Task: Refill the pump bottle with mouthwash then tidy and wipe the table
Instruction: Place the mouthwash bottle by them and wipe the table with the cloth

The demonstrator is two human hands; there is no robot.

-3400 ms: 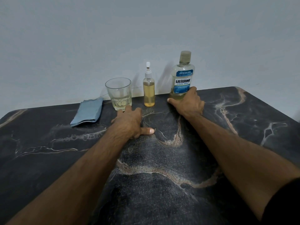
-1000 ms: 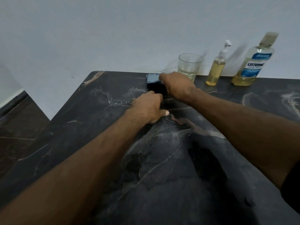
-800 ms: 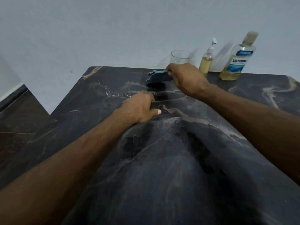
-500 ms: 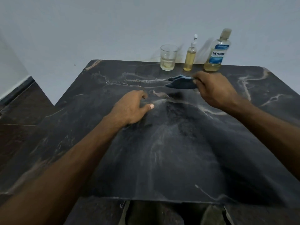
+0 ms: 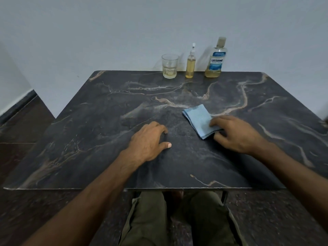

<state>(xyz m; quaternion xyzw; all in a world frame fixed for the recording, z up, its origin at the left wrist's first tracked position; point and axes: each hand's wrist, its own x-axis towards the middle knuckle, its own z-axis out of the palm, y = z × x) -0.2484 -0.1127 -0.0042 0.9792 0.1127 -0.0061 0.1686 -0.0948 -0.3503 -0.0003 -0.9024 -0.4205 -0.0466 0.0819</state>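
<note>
1. The table (image 5: 106, 132), a dark marbled slab with pale veins, is standing against a plain wall (image 5: 106, 32).
2. The cloth (image 5: 198, 119), blue and folded, is lying flat on the table, right of centre and well apart from the bottles at the back.
3. The right hand (image 5: 236, 134) is resting on the near right corner of the cloth, its fingers bent and the fingertips pressing down on the fabric; whether the thumb is pinching the edge from below I cannot tell.
4. The left hand (image 5: 149, 141) is lying palm down on the bare table, left of the cloth and not touching it, with fingers loosely curled, thumb stretched out to the right, and nothing in its hold.
5. The glass (image 5: 169, 66) is standing upright at the far edge, with a little pale liquid sitting in its bottom.
6. The pump bottle (image 5: 190, 63) is standing just right of the glass, showing yellow liquid up most of its height, with its pump head on.
7. The mouthwash (image 5: 215, 59) is standing upright right of the pump bottle, capped, with yellow liquid low in it.
8. All three are lining up in a row near the wall.
9. The person's knees (image 5: 150, 219) in olive trousers are showing below the near table edge.
</note>
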